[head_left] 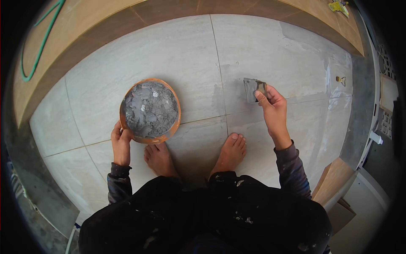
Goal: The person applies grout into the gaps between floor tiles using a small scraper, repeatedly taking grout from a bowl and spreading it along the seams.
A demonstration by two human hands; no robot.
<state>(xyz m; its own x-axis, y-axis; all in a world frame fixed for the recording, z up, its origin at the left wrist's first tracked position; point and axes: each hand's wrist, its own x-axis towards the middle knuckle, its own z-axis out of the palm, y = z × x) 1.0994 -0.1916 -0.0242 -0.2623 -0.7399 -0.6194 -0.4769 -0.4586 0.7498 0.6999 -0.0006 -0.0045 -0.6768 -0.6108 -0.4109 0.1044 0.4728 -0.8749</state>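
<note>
My left hand (121,144) grips the near-left rim of a round orange-brown bowl (178,111). Thick, lumpy grey grout (152,108) fills much of it, with a few whitish bits on top. To the right, my right hand (273,106) is closed on a small dark, flat spreader (251,89), thumb on its near face. Grey paste smears the spreader, which is held above the light tiles, well apart from the bowl. Whether the spreader touches the floor, I cannot tell.
Pale floor tiles (177,51) have thin dark joints and greyish smears at the right. A brown raised step (105,31) curves along the far side, carrying a green hose (41,55) and a yellow item (338,7). A small object (341,80) lies far right. My bare feet (230,152) stand nearby.
</note>
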